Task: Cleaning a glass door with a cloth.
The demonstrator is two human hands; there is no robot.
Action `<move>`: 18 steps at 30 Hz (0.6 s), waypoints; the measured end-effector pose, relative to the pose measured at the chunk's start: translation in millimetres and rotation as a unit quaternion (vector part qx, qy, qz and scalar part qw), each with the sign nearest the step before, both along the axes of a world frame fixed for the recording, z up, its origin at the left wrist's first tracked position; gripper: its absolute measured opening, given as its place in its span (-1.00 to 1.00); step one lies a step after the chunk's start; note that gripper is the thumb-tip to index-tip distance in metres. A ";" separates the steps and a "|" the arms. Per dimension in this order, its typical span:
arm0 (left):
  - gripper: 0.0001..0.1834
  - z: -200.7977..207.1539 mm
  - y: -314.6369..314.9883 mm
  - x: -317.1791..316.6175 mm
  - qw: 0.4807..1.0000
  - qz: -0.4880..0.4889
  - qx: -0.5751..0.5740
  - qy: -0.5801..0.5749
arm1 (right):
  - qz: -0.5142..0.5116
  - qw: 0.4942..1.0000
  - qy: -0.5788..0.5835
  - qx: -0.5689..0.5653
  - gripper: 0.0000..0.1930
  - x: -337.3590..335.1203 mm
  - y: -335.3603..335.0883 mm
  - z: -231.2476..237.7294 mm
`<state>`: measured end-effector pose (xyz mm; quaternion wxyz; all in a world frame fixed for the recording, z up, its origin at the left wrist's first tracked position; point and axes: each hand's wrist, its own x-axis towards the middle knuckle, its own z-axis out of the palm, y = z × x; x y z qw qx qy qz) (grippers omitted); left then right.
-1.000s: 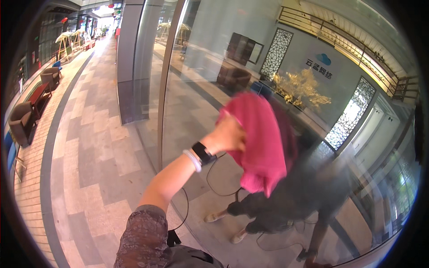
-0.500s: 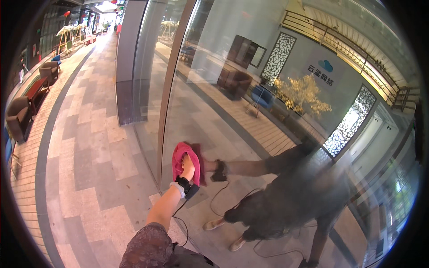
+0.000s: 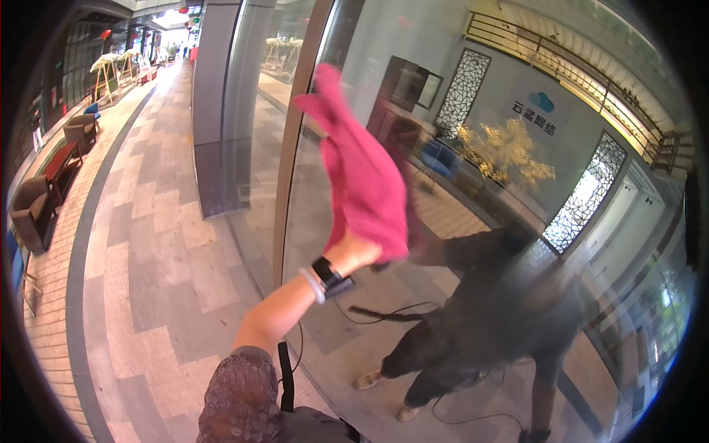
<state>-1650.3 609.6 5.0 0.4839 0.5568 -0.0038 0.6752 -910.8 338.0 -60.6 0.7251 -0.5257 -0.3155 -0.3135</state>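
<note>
A bright pink cloth (image 3: 367, 184) covers the fingers of my left hand (image 3: 357, 253), so only the wrist and the back of the hand show. The hand holds the cloth against or close to the large glass pane (image 3: 347, 317), and the cloth's loose end sticks up and away to the upper left. A black strap with a small dark device (image 3: 332, 277) and a pale band circle my left wrist. My right hand is outside the direct view; a dark reflection in the glass shows that arm hanging down, its fingers unclear.
A brown metal frame (image 3: 286, 199) edges the pane on the left. Beyond it stands a grey pillar (image 3: 216, 111) on the tiled floor (image 3: 162, 295). Brown armchairs (image 3: 33, 210) line the far left. A thin black cable (image 3: 300, 347) hangs by my forearm.
My left hand has moved up and to the right along the glass. The cloth, bunched around the hand before, now stretches out upward.
</note>
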 end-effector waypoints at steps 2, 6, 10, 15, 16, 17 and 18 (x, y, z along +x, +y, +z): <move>-0.57 -8.3 -42.2 41.1 0.966 0.217 0.017 0.141 | -0.023 0.999 0.006 -0.042 -0.49 7.4 -1.5 -0.9; -0.69 -25.2 -73.8 28.4 0.541 0.476 0.330 0.610 | -0.031 0.996 0.020 -0.081 -0.46 0.6 -2.8 6.8; -0.76 -21.9 -59.2 -9.1 0.639 0.373 0.317 0.593 | -0.031 0.994 0.032 -0.104 -0.43 -3.0 -2.7 8.0; -0.73 60.8 -33.4 -58.0 0.390 0.456 0.143 0.787 | -0.040 0.991 0.040 -0.123 -0.38 -14.3 -6.4 13.3; -0.75 48.8 -8.2 -83.0 0.515 0.585 0.175 0.601 | -0.037 0.991 0.039 -0.124 -0.38 -12.6 -1.0 12.7; -0.77 41.4 10.4 -105.3 0.604 0.674 0.200 0.376 | -0.032 0.991 0.041 -0.126 -0.37 -21.0 2.2 14.7; -0.77 31.8 24.5 -123.3 0.480 0.776 0.165 0.375 | -0.037 0.990 0.039 -0.129 -0.36 -20.6 -1.2 17.4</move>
